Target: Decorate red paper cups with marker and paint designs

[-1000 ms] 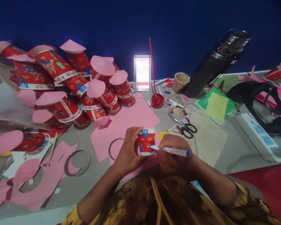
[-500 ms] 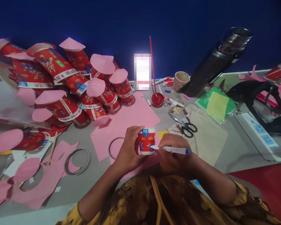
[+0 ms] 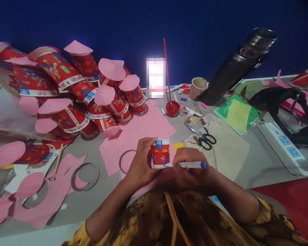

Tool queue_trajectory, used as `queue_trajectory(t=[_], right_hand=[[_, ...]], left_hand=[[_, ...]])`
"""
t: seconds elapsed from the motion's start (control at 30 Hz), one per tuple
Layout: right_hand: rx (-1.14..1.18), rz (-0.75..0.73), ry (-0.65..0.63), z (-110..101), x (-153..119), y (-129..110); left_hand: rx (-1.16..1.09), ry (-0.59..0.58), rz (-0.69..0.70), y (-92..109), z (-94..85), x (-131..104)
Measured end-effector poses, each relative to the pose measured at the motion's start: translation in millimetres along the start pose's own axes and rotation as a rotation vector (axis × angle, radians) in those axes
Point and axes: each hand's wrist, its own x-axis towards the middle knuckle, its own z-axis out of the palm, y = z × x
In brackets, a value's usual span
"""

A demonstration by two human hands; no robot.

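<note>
While the left hand [image 3: 142,165] clasps the red cup [image 3: 161,153] left of the scissors [image 3: 200,136], the right hand [image 3: 190,175] pinches the white marker [image 3: 190,164], its tip at the cup's lower edge.

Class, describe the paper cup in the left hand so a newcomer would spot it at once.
Find the heap of red paper cups on the picture's left, then move right and down to the pink paper sheets. There the left hand grips one red paper cup with blue patches. Unlike the heaped cups, it is hand-held, with a white marker pointed at its lower edge.
</note>
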Motion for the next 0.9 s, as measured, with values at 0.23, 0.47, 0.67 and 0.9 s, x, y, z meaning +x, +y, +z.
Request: queue_trajectory(t=[0.23, 0.47, 0.67, 0.9], right_hand=[[-0.080, -0.051, 0.032, 1.7, -1.9, 4.2], [-0.201, -0.006, 0.158, -2.4, -1.6, 4.0], [-0.218, -0.020, 0.190, -2.0, -0.6, 4.5], [-0.185, -0.025, 0.139, 3.8, -1.2, 3.5]], left_hand=[[-0.007, -0.007, -0.031, 0.5, -2.2, -0.4], [-0.053, -0.013, -0.133, 2.3, -2.2, -2.5], [-0.093, -0.020, -0.185, 3.2, -2.2, -2.3], [-0.128, -0.035, -0.177, 3.6, -3.3, -4.1]])
